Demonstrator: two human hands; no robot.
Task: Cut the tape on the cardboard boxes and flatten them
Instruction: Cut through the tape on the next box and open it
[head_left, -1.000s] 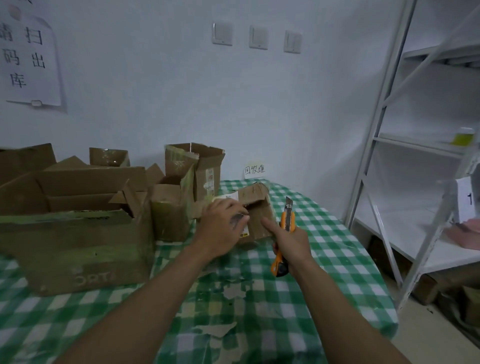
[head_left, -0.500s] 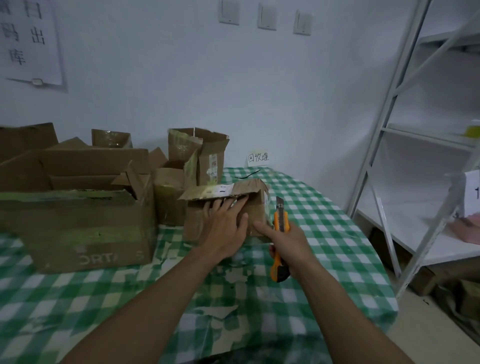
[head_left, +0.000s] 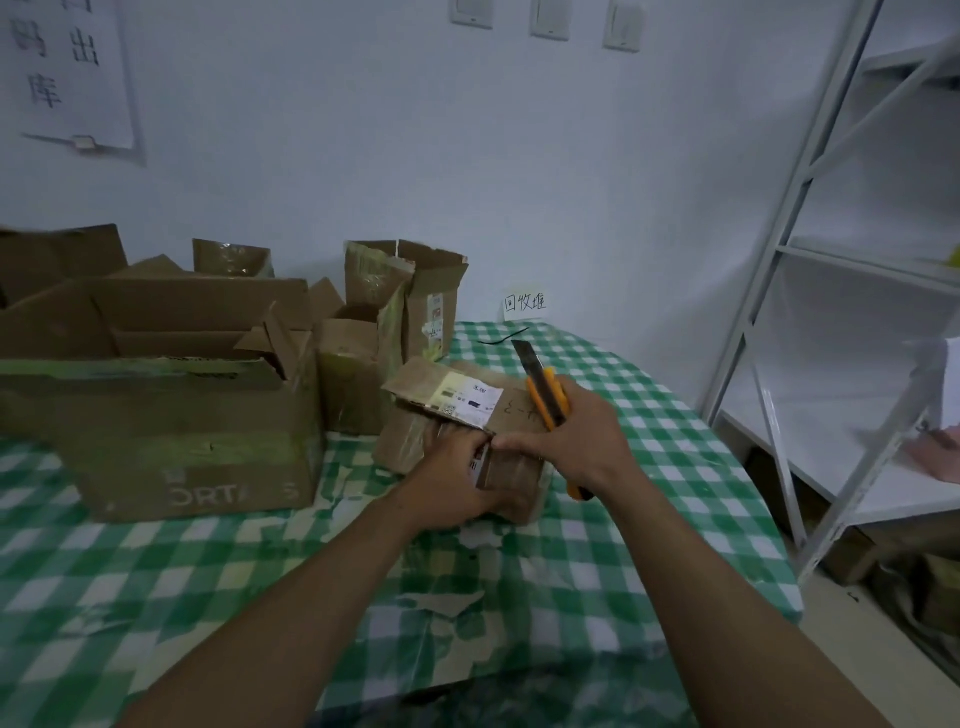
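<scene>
A small cardboard box (head_left: 421, 387) with a white shipping label lies on the green checked table (head_left: 649, 519), just in front of me. My left hand (head_left: 457, 480) grips its near side from below. My right hand (head_left: 582, 441) holds an orange utility knife (head_left: 545, 397), blade out and pointing up and away, and its fingertips touch the box's near top edge beside my left hand.
A large open carton (head_left: 171, 415) stands at the left, with several smaller open boxes (head_left: 405, 301) behind it against the wall. A white metal shelf rack (head_left: 831, 260) stands at the right. Torn scraps of cardboard (head_left: 441, 603) lie on the cloth.
The small box has been turned and pulled closer, label now on top. My left hand moved from its top to its near side, and my right hand came onto the box with the knife.
</scene>
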